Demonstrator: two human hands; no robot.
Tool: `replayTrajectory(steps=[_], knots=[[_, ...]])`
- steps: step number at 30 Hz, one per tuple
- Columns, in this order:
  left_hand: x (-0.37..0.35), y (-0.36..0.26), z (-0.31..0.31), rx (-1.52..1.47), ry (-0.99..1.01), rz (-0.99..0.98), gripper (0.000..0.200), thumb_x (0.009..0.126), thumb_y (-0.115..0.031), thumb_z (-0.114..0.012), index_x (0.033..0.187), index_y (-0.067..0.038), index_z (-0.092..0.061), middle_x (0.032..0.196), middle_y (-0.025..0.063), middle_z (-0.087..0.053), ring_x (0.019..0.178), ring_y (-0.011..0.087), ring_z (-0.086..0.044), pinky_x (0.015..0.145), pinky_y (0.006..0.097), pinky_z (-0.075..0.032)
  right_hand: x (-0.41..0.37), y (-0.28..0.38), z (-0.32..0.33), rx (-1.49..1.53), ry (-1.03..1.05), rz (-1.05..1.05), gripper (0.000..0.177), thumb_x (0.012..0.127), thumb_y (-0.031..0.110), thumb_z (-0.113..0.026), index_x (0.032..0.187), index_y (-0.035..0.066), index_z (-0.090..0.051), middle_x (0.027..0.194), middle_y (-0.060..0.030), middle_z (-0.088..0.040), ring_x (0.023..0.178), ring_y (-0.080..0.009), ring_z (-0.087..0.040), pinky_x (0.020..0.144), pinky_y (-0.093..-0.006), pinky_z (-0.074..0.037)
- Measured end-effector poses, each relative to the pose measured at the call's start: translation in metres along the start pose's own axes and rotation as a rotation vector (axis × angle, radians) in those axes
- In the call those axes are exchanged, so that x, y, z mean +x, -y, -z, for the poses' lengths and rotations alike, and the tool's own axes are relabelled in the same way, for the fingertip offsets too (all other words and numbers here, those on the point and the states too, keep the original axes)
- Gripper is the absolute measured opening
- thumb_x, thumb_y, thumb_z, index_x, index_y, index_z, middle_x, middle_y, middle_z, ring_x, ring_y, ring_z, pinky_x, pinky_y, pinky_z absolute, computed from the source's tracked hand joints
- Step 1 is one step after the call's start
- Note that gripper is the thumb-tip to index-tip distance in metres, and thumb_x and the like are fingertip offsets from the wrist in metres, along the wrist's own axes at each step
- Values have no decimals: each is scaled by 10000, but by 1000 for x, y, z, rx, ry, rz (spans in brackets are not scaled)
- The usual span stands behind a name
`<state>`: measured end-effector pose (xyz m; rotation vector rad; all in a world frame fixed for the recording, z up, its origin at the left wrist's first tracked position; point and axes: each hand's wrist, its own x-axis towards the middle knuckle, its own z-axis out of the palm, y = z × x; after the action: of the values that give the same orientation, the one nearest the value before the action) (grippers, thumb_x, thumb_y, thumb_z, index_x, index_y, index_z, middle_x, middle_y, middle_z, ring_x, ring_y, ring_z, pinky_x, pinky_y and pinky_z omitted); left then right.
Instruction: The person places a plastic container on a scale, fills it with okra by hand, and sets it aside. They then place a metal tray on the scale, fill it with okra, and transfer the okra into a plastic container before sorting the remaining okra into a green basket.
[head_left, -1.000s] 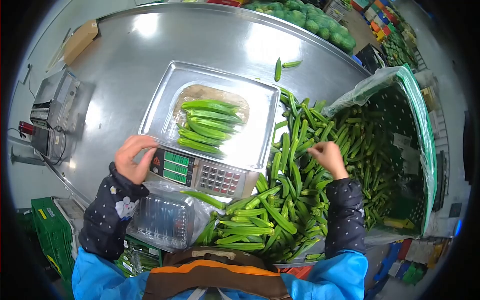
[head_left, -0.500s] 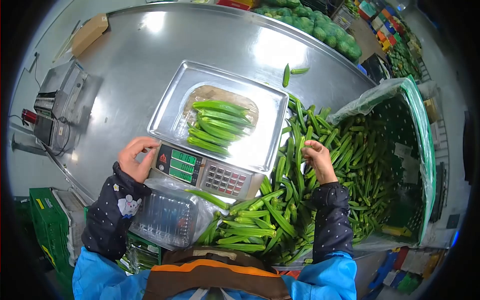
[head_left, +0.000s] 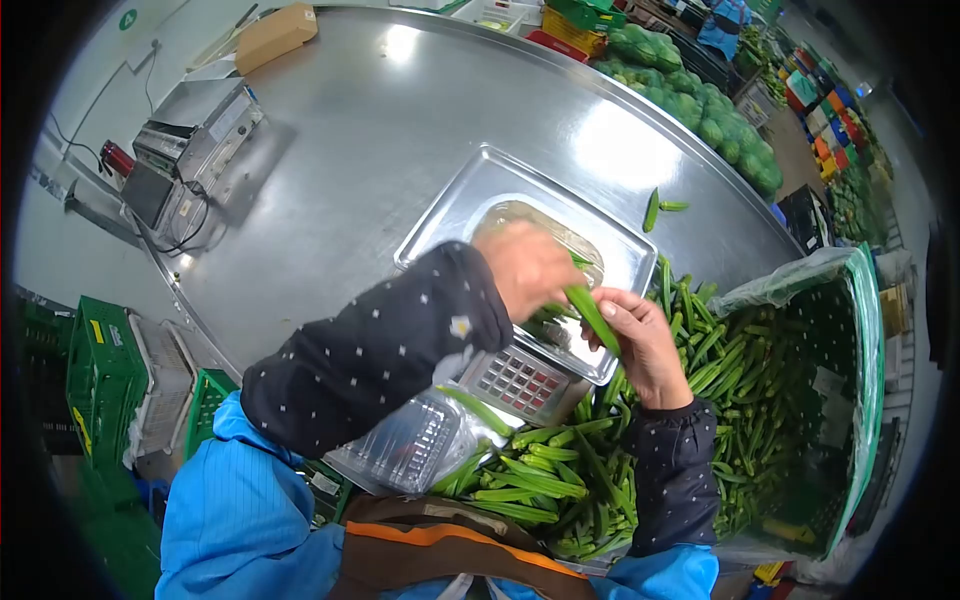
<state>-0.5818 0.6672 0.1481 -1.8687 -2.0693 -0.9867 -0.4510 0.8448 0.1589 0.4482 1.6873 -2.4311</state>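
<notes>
My left hand (head_left: 528, 270) is over the scale's metal tray (head_left: 440, 208), blurred by motion, its fingers near the top end of an okra pod (head_left: 593, 318). My right hand (head_left: 642, 338) pinches this pod at the tray's right edge. Okra in the tray is mostly hidden under my left hand and sleeve. The keypad (head_left: 518, 382) of the scale shows below the tray, while its display is covered by my left forearm. Loose okra (head_left: 540, 480) lies beside and below the scale.
A green crate (head_left: 868, 370) with a plastic liner, full of okra, lies tilted at the right. Clear plastic trays (head_left: 408, 440) sit below the scale. A machine (head_left: 190, 150) stands at the back left. Bagged green vegetables (head_left: 690, 100) are beyond the table.
My left hand has moved from the scale's left edge across the tray. The right hand has come to the tray's edge with a pod in its fingers. The view has shifted left.
</notes>
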Motion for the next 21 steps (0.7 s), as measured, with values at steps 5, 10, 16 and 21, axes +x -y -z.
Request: replayTrajectory(steps=[5,10,16,21], knots=[[-9,54,1,138,95,124,313,709,-186,-716,995,-77,-650,876,63,-640,852,267,-595,780,388,-454,46,-19,5,-855,-253,351,256,750,84,-724,980,-13,-665,832,-88,-686,769,-133,-647,711,-263,-503],[-19,74,-21,45,325,402,369,737,-170,-708,1083,-72,-626,1034,102,-614,992,292,-561,884,389,-437,63,-48,5,-1152,-400,504,187,717,121,-729,875,34,-680,873,-149,-659,756,-311,-634,709,-349,-497],[-64,80,11,-206,-28,938,325,833,-95,-601,1155,-49,-593,1001,117,-631,863,215,-630,760,317,-506,16,-44,57,-803,-589,331,178,834,86,-621,960,-38,-638,691,-89,-664,513,-109,-587,478,-242,-451],[-69,83,0,-797,255,1444,473,806,12,-601,1254,62,-459,995,138,-601,746,176,-640,657,227,-559,11,-46,49,-549,-291,-223,311,913,105,-526,1167,-62,-461,725,-148,-644,509,-170,-617,403,-250,-453]])
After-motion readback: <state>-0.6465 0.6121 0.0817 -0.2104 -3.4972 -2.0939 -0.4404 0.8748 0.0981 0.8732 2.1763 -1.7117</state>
